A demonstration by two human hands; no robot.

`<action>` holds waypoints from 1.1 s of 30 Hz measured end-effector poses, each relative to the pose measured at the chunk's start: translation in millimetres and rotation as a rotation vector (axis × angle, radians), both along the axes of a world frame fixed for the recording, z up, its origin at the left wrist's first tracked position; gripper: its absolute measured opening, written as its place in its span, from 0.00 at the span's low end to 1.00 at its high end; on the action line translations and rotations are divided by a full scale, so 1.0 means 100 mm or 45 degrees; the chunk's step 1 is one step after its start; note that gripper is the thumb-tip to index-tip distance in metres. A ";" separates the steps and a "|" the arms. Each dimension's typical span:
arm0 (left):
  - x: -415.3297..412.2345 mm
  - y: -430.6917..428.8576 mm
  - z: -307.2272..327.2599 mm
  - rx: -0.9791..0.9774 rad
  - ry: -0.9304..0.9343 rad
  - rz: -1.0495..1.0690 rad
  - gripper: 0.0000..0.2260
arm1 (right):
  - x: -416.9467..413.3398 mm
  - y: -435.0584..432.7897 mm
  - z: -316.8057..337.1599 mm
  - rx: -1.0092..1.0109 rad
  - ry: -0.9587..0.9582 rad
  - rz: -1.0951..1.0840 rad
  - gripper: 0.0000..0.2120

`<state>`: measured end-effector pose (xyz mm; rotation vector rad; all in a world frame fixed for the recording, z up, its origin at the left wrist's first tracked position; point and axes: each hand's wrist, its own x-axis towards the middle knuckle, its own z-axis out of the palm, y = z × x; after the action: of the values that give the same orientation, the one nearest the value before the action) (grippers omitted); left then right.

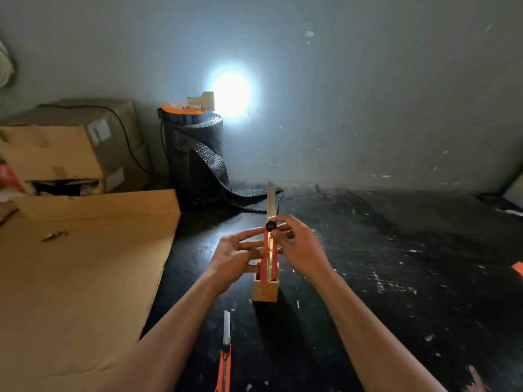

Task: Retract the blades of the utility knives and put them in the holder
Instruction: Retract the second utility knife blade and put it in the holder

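Two orange utility knives show in the head view: one upright knife (268, 253) stands in the wooden holder (265, 290) mid-floor with its blade (271, 198) fully out, while a second knife (224, 360) lies at the floor's near edge, blade also out. Flat cardboard (79, 267) borders the left edge; a black roll (195, 154) stands against the wall. The left hand (236, 256) loosely steadies the handle, fingers half curled; the right hand (300, 244) pinches the black knob (270, 226).

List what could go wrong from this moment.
The upright knife stands in the wooden holder with its blade still extended; the right hand at the black knob could slip onto it. The second knife lies with its blade out near the left forearm.
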<state>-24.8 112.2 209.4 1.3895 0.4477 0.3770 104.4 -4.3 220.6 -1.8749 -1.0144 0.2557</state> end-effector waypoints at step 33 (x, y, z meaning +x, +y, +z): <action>0.15 0.11 0.40 0.158 -0.057 0.165 0.21 | -0.25 -0.11 -0.09 -0.062 -0.085 0.051 0.14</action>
<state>-10.1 123.6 248.9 1.4734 0.4854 0.5488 79.9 -15.8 211.8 -1.9194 -1.1011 0.2447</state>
